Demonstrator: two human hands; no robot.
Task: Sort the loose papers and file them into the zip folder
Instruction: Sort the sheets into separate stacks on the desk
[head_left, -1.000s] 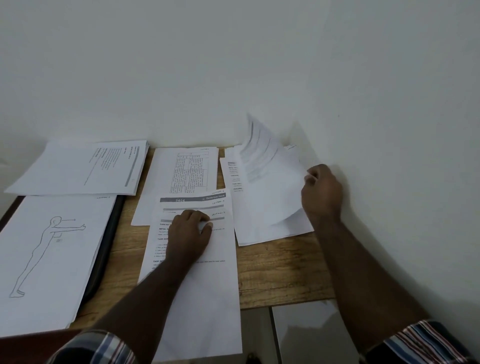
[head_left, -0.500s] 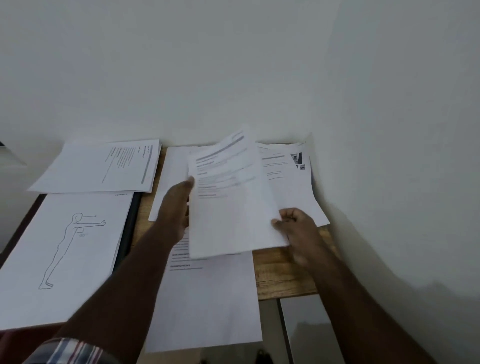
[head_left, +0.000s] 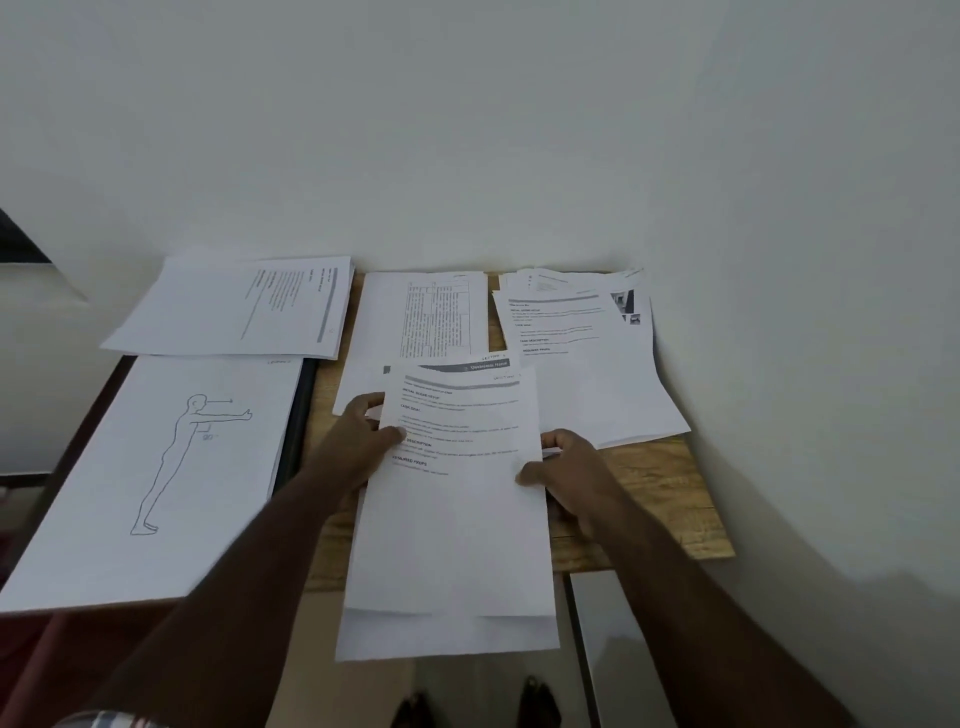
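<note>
Far left: a figure sheet (head_left: 156, 467), printed with the outline of a standing body with one arm raised forward, is laid over a dark folder (head_left: 297, 436), of which only the right edge is seen; this is judged to be the zip folder, though no zip is shown.
Back left: a text stack (head_left: 234, 306) is placed sideways against the wall, just behind the figure sheet.
Back centre: a table sheet (head_left: 431, 317) with dense columns is laid flat on the wooden table (head_left: 649, 499).
Left hand: the left hand (head_left: 363, 441) is curled on the left edge of the top sheet (head_left: 457, 493), thumb on the print, fingers behind.
Centre: the top sheet is held over a near pile (head_left: 447, 634), which overhangs the table's front edge.
Right hand: the right hand (head_left: 571, 467) is pinched on the top sheet's right edge, thumb on the paper.
Right: a loose pile (head_left: 597, 364) of fanned pages is spread by the wall, apart from both hands.
Step in hand: a sheet is being added to the near pile, so sorting is judged unfinished and nothing is filed yet.
Next move: the sheet's edges need to be squared with the pile below, then both grips released; further pages wait on the right.
</note>
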